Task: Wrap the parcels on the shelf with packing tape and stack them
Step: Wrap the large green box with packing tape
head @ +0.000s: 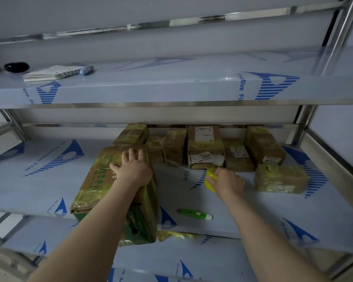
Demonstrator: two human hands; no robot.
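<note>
Brown cardboard parcels bound in yellowish packing tape occupy the middle shelf (253, 210), whose surface carries a pale protective film printed in blue.

The large parcel (98, 180) lies at centre left, lengthwise toward the viewer. Its near end, printed green and ragged at the flap, projects past the front edge of the shelf. The left hand (134, 169) lies palm-down on its top face with fingers (130, 154) straight and spread, pressing rather than grasping.

The right hand (226, 183) has its fingers curled round a yellow tape roll (209, 186). The roll sits at shelf level just in front of the back row of parcels (205, 147). Whether it touches the film cannot be told.

That back row stands against the rear of the shelf, boxes side by side and partly stacked, several bearing white labels. A small parcel (279, 179) lies apart, in front of the row's right end.

A green cutter (194, 213) lies on the film between the two forearms, near the front edge.

On the upper shelf (171, 78), at left, lie a spiral notebook (51, 73), a blue marker (86, 70) touching it, and a black object (16, 67) too dim to identify.
</note>
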